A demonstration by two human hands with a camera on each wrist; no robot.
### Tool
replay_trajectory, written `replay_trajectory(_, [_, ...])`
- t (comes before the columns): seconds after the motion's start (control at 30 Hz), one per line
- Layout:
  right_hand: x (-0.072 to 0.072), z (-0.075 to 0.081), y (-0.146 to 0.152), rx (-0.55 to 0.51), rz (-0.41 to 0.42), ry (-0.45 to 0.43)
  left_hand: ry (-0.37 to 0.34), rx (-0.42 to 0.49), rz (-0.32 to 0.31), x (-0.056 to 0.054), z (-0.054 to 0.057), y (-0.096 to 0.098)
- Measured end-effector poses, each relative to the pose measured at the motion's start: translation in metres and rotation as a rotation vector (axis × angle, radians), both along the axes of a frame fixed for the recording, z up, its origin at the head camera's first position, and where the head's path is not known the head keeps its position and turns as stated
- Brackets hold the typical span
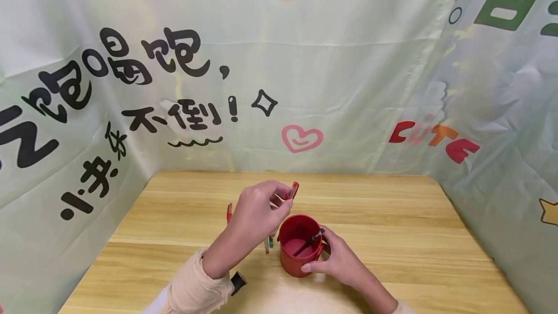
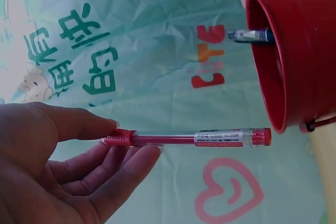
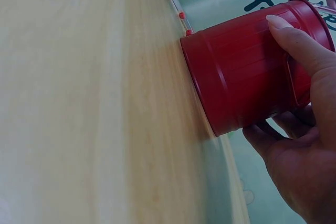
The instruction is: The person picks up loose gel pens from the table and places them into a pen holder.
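Note:
My left hand (image 1: 259, 210) pinches a red gel pen (image 2: 184, 138) near its red grip end, between thumb and fingertips. The pen is up in the air, over the far side of a small red metal bucket (image 1: 291, 265). My right hand (image 1: 342, 258) grips this bucket from the right, thumb on its near side, with some fingers hidden behind it. Inside, a dark pen (image 1: 309, 243) leans against the right rim, its upper end sticking out. In the left wrist view the held pen lies apart from the bucket's mouth.
Left of the bucket, partly behind my left hand, lie several more pens: one with a red cap (image 1: 229, 212), a green-tipped one (image 1: 271, 242) and an orange-ended one (image 1: 267, 246). They rest on a wooden table (image 1: 392, 217). Printed cloth (image 1: 348, 86) hangs around its back and sides.

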State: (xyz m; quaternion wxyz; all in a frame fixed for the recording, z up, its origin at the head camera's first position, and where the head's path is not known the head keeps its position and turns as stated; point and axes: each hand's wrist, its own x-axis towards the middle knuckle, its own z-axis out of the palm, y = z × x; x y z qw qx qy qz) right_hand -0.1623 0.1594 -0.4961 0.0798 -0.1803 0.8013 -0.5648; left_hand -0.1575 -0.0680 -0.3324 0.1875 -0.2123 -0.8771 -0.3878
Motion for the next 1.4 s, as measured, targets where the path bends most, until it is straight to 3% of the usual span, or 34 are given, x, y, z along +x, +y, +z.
replay_trajectory(0.37, [0.0, 0.0, 0.0, -0.002, 0.016, 0.029, 0.028, 0.062, -0.109, 0.001, -0.011, 0.007])
replay_trajectory(0.6, [0.0, 0.0, 0.001, 0.019, 0.009, 0.011, -0.038, 0.075, -0.195, 0.001, -0.025, 0.013])
replay_trajectory(0.93, [0.0, -0.001, 0.002, 0.03, 0.025, 0.052, -0.079, 0.017, -0.314, 0.001, -0.049, 0.022])
replay_trajectory(1.13, [0.001, -0.002, 0.002, 0.014, 0.038, 0.051, -0.114, -0.04, -0.335, 0.003, -0.064, 0.026])
replay_trajectory(1.4, [0.001, -0.001, 0.003, 0.016, 0.037, 0.025, -0.181, -0.095, -0.365, 0.005, -0.072, 0.03])
